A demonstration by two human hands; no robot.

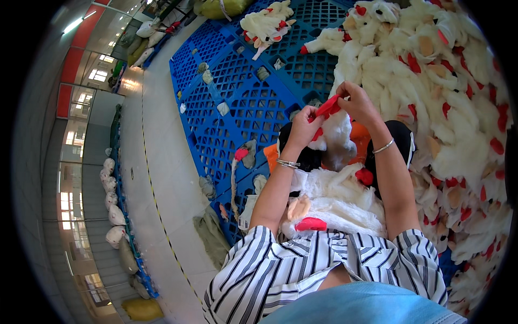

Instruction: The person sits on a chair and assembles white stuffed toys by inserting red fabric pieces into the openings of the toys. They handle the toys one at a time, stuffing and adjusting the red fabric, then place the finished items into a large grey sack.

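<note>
Pinching the red fabric piece (327,106) at its two ends, the left hand (305,124) has its fingers closed on the near-left end and the right hand (353,101) on the far-right end. The piece lies directly between the two grips, its long axis slanting from near left to far right. The white plush skin (338,131) hangs just to its near side, between the knees, closer to the left fingers; how it joins the red is unclear. Another plush skin (345,208) lies nearer, across the lap.

Pale floor (171,178), lit tube (73,25), bright windows (98,74)
</note>
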